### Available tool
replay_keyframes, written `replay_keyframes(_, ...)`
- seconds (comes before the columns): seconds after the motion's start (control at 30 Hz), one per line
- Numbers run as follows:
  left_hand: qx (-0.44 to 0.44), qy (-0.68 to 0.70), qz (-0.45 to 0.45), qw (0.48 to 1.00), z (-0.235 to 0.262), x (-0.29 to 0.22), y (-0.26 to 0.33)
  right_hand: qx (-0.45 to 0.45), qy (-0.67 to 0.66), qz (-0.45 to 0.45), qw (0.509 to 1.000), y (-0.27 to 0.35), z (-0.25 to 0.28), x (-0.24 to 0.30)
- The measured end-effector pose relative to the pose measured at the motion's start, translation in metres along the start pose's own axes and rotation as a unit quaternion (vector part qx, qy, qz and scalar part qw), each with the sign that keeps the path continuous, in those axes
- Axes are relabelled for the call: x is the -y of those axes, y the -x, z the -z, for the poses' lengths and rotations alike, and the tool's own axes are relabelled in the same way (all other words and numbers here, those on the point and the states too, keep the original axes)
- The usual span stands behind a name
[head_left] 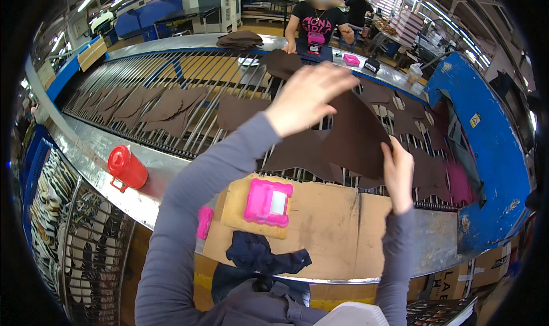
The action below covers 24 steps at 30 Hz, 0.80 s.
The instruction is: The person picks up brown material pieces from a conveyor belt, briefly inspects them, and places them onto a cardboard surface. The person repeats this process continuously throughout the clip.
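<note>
A large dark brown flat piece, sheet-like with curved edges [359,137], is raised at a slant over the rod conveyor [197,129]. My right hand [398,169] is closed on its right edge, fingers behind and thumb in front. My left hand [311,94], slightly blurred, reaches over the far left part of that piece with its fingers stretched out; whether it touches the piece I cannot tell. Another brown piece [300,153] lies on the rods just left of it, and more brown pieces [423,166] lie to the right.
Overlapping brown pieces [171,106] lie left on the conveyor. Nearer me, a pink plastic block [255,206] and dark blue cloth [263,254] rest on cardboard [326,229]. A red lidded cup [128,167] stands left. Opposite, a person [318,26] touches a brown piece. A blue machine housing [486,149] stands right.
</note>
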<state>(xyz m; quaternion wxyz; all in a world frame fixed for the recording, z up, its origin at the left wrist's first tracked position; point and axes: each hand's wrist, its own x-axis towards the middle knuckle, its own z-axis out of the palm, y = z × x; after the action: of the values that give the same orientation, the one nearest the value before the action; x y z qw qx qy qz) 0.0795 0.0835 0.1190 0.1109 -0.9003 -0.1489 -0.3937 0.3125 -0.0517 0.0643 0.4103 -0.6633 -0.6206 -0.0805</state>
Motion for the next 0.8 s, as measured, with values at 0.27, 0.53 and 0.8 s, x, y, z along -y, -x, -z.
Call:
replay_keyframes(0.27,-0.041,0.348,0.578,0.737,-0.021,0.167,0.246,0.041,-0.61,-0.401,0.682,-0.013,-0.241,-0.075)
replay_keyframes(0.53,-0.02,0.342,0.767,0.542,-0.088,0.208,0.334,-0.09,-0.672,-0.473,0.563,0.004,-0.34,-0.083)
replay_keyframes(0.8,-0.095,0.381,0.76,0.517,-0.149,0.24,0.323,0.041,-0.69,-0.499,0.523,0.024,-0.332,-0.121)
